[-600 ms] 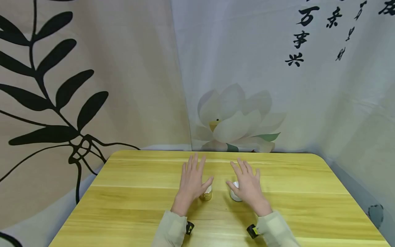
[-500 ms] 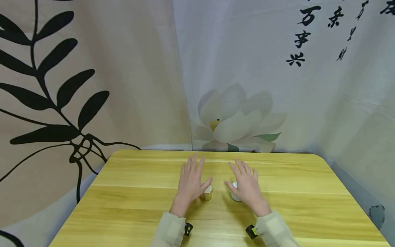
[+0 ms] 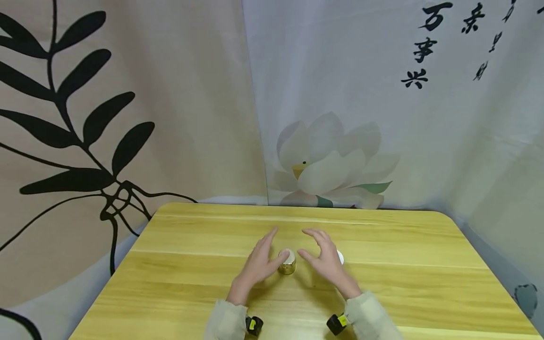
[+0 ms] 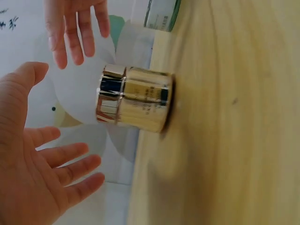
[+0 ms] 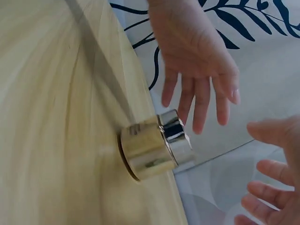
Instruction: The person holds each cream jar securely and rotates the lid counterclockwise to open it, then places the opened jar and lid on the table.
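Note:
A gold cosmetic jar [image 3: 287,262] with a shiny lid stands upright on the wooden table. My left hand [image 3: 259,262] is just left of it, and its thumb overlaps the lid in the head view. In the left wrist view that hand [image 4: 42,168] is spread, with a gap between its fingers and the jar [image 4: 136,98]. To the jar's right my right hand [image 3: 325,259] faces it, fingers slightly bent and holding nothing. Behind the right hand a second jar [image 3: 340,257] shows only a bit of white; its side [image 4: 161,15] looks pale green in the left wrist view.
The light wooden table [image 3: 191,264] has rounded far corners. A cloth backdrop [image 3: 204,118] printed with dark leaves, a pale lotus and black writing hangs right behind its far edge. Both wrists carry small black devices [image 3: 254,326] below beige sleeves.
Both hands have turned from palms down to palms facing each other. The right hand has moved left from the second jar toward the gold one. The view has shifted slightly.

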Demonstrator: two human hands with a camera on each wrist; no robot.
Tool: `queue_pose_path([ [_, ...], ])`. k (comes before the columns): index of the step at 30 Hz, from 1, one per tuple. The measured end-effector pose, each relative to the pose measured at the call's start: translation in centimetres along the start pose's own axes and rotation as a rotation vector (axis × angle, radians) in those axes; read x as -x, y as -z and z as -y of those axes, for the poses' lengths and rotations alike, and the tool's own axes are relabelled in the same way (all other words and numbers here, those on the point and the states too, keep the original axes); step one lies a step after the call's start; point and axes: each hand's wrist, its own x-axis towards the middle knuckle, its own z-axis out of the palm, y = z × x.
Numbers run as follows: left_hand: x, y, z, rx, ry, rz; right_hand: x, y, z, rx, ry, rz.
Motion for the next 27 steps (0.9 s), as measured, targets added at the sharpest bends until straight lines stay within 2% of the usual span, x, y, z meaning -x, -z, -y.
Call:
queue_pose_path([
  [2, 0.1, -0.3, 0.3, 0.084, 0.016, 0.01, 0.1, -0.4, 0.0, -0.068, -0.025, 0.003],
  [7, 0.3, -0.9, 0.9, 0.279, 0.075, 0.024, 0.0, 0.0, 2.6, -0.271, -0.155, 0.056],
  [9, 0.4, -1.0, 1.1, 0.322, 0.094, 0.027, -0.1, 0.1, 3.3, -0.354, -0.21, 0.072],
  [11, 0.5, -1.2, 1.3, 0.358, 0.11, 0.033, 0.0, -0.5, 2.5, -0.411, -0.245, 0.071],
  [16, 0.8, -1.7, 1.5, 0.392, 0.131, 0.039, 0.3, -1.9, 0.2, -0.514, -0.328, 0.04],
  [22, 0.7, -2.6, 1.8, 0.413, 0.124, 0.03, 0.4, -2.3, -0.2, -0.596, -0.308, 0.022],
  [27, 0.6, -3.2, 1.7, 0.419, 0.115, 0.021, 0.7, -2.7, -0.5, -0.649, -0.304, 0.05],
])
